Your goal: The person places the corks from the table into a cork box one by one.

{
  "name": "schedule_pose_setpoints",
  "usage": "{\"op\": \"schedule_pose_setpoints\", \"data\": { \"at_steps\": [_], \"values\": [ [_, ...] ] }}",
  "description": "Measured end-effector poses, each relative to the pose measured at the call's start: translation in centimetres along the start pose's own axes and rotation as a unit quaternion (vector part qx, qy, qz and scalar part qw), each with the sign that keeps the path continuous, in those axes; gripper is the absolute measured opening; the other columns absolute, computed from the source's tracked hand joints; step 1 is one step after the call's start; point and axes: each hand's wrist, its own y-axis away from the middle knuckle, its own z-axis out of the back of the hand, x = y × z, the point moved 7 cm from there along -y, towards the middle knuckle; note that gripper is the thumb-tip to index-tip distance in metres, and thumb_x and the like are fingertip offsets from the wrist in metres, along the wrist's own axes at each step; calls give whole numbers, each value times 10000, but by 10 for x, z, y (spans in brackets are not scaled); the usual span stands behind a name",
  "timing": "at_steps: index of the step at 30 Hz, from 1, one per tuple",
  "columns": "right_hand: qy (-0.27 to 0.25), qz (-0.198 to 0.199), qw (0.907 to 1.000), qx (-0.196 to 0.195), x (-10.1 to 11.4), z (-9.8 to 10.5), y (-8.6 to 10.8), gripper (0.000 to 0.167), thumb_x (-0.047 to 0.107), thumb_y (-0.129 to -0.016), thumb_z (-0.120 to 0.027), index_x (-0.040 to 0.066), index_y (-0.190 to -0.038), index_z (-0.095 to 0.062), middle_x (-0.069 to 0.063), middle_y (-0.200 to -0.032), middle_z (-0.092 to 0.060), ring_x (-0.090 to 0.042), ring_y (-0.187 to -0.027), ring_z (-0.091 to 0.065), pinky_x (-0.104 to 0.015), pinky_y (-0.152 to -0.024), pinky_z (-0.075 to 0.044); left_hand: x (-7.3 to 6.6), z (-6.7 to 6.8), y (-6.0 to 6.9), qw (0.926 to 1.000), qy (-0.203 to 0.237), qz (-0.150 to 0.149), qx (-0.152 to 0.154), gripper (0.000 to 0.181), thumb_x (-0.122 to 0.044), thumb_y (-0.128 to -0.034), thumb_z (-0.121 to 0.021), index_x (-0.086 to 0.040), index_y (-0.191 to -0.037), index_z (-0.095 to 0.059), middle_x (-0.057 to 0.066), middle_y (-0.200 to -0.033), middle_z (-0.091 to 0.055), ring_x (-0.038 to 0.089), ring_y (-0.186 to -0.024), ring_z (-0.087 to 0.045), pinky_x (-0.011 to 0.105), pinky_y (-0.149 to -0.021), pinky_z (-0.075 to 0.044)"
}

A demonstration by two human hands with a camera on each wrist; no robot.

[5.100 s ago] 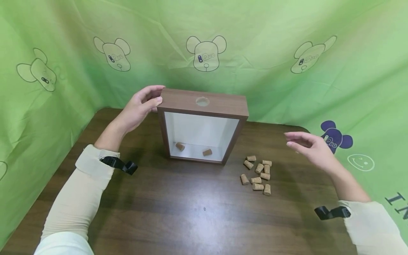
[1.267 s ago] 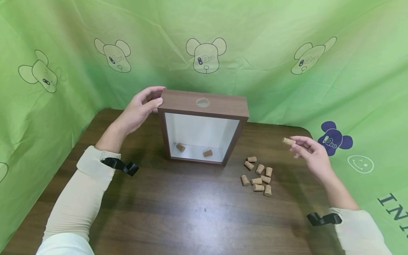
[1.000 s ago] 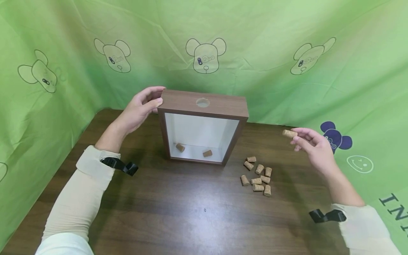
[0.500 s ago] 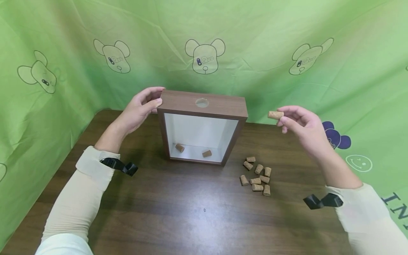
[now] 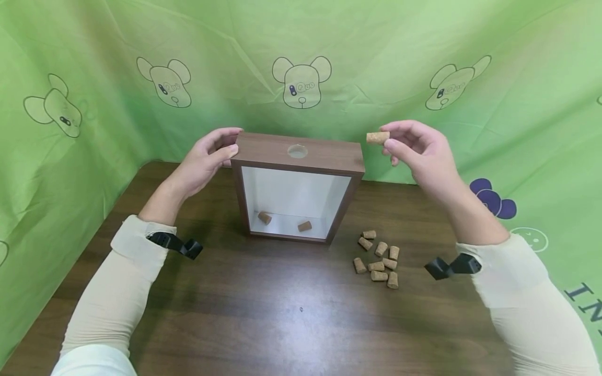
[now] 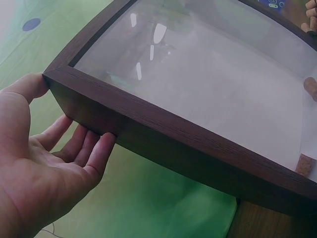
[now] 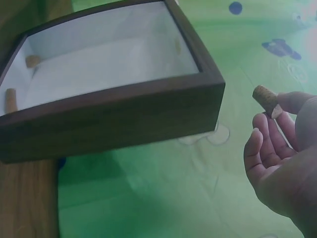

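Note:
A brown wooden box [image 5: 301, 137] with a clear front stands upright on the table, a round hole in its top. Two corks lie inside on its floor, one a cork [image 5: 304, 226] at the right. My left hand [image 5: 207, 159] holds the box's upper left corner; in the left wrist view the thumb and fingertips touch opposite edges of its side. My right hand [image 5: 420, 151] pinches one end of a tapered cork [image 5: 378, 138] between thumb and fingers. That cork is in the air just beyond the box's upper right corner, lying about level and apart from the box.
Several loose corks [image 5: 379, 275] lie on the dark wooden table [image 5: 226, 313] to the right of the box. A green printed curtain [image 5: 376, 68] hangs close behind the table and at both sides. Each wrist wears a black camera mount [image 5: 453, 266].
My right hand took one cork from the loose group, lifted it, and has moved it up and left toward the box top. The left hand and the box stay in place.

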Motion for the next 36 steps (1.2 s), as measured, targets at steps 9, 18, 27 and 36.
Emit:
{"op": "schedule_pose_setpoints", "data": {
  "at_steps": [9,18,27,36],
  "values": [
    [171,196,9989,401,8,-38,-24,211,37,-973,-665,55,-1177,-715,-42,-1063,-763,-178,-805,-607,-218,-631,-473,1,1,0,10000,7,29,-12,517,-105,-1033,-526,2,-1521,-396,112,-1446,-431,161,-1192,-454,290,-951,-425],
    [449,114,9973,563,12,-70,-42,209,89,-981,-669,109,-1181,-726,-15,-1042,-768,-191,-843,-603,-232,-659,-473,1,0,0,10000,28,23,-16,515,-100,-1031,-527,4,-1518,-398,82,-1409,-452,158,-1157,-464,299,-948,-428],
    [1113,232,9909,726,7,-94,-55,219,139,-987,-666,73,-1186,-730,25,-937,-755,-230,-811,-599,-253,-668,-482,1,-1,-1,10000,43,-11,-6,507,-100,-1032,-526,4,-1513,-406,68,-1379,-464,157,-1148,-464,266,-923,-443],
    [1638,182,9825,868,-4,-108,-59,233,186,-970,-699,61,-1161,-745,18,-942,-738,-195,-848,-608,-269,-742,-450,1,-2,-1,10000,-27,-20,21,505,-104,-1035,-521,-1,-1515,-404,69,-1385,-464,156,-1157,-467,282,-933,-437]
  ]
}}
